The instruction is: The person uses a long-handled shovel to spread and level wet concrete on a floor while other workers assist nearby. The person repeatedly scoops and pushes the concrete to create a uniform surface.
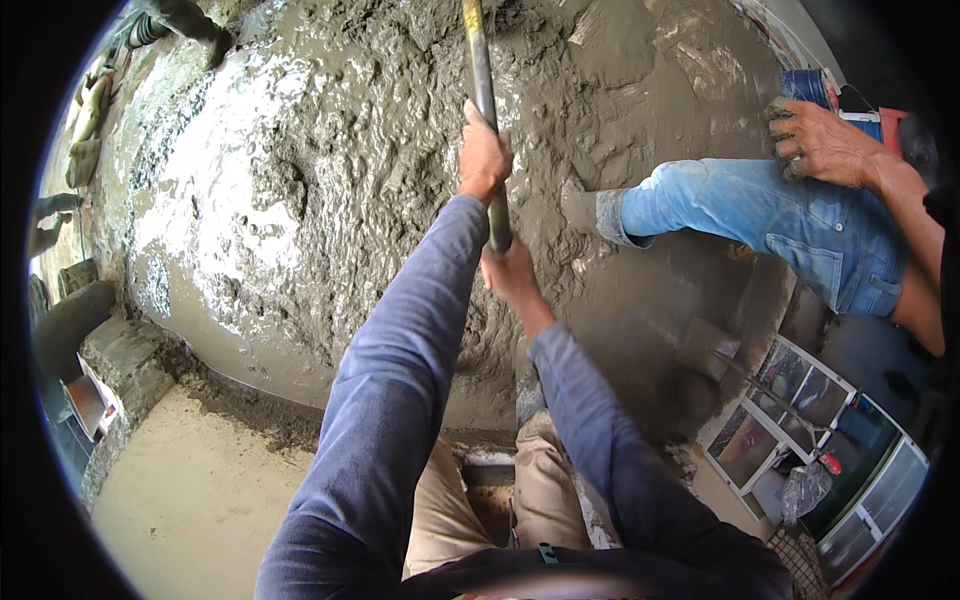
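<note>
Both my hands grip one long dark pole (pixel 484 80), a tool handle with a yellow band near the picture's top edge. Its far end runs out of view, so the tool's head does not show. My left hand (pixel 485 155) is wrapped round the pole farther out. Closer to me, my right hand (pixel 512 274) closes on its near end. Under the pole spreads wet grey concrete (pixel 350 250), lumpy in the middle and shiny with water at the left.
At the right a co-worker's leg in blue jeans (pixel 740 205) stands in the concrete, with a mud-covered hand (pixel 825 142) by the knee. A white-framed window (pixel 790 410) is at the lower right. A smooth tan surface (pixel 190 480) lies lower left, beyond a rough ledge (pixel 130 360).
</note>
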Action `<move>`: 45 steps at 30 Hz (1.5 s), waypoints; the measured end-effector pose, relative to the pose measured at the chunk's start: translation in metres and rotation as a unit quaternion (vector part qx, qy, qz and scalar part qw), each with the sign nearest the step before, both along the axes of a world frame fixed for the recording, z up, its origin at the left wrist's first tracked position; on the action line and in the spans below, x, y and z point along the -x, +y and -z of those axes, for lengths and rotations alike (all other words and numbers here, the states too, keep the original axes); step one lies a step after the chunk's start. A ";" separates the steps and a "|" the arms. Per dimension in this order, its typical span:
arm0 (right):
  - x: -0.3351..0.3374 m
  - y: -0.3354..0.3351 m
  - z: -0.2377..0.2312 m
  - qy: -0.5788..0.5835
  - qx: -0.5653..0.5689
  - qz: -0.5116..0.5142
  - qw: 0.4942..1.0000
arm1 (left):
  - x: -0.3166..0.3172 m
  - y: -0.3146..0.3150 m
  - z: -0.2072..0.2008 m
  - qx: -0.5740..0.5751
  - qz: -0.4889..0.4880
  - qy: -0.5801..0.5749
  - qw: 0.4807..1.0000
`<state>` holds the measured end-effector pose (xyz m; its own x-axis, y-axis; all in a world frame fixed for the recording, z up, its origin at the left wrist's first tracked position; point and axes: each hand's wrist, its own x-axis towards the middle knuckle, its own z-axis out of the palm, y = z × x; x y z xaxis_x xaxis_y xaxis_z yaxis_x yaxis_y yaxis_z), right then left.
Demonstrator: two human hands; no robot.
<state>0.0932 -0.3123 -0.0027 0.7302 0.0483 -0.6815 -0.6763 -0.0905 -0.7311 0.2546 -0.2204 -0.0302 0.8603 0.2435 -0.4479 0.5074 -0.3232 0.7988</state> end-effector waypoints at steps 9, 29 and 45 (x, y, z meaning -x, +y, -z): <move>0.058 -0.007 -0.019 0.071 0.049 0.042 0.995 | -0.003 -0.032 0.054 -0.121 0.161 0.161 0.966; 0.398 -0.103 -0.227 0.126 0.274 -0.349 0.887 | 0.412 0.014 -0.103 0.363 -0.373 0.253 0.815; 0.178 -0.211 -0.363 0.131 0.149 -0.341 0.919 | 0.654 0.100 -0.309 0.084 -0.304 0.201 0.927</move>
<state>-0.0852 -0.5229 0.3604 0.4086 0.2162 -0.8867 -0.5371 -0.7285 -0.4251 -0.3997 -0.1202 0.2786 0.3420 0.5272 -0.7779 0.8229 0.2317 0.5188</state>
